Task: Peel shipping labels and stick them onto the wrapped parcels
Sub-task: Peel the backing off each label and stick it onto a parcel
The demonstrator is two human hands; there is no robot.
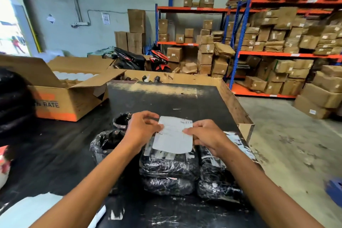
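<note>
Both hands hold one white label (173, 136) up over the parcels. The left hand (141, 131) pinches its left edge between thumb and curled fingers; the right hand (205, 136) pinches the right edge the same way, near the middle of that side. The label hangs roughly upright, its printed barcode strip at the top right corner, its lower end curving down toward the middle parcel (168, 167).

Under the hands lie several parcels wrapped in shiny black film on the black counter (166, 102). The middle parcel sits directly below the label. Another parcel (218, 177) lies just beside it on the right, with white paper showing on top. A third (105, 144) lies to the left, partly behind the left forearm, and a smaller one (122, 120) sits beyond it.

An open cardboard box (70, 98) stands at the counter's far left. Behind, orange-and-blue shelves (277, 54) carry many brown cartons, and two scooters (144, 60) are parked by the wall.
</note>
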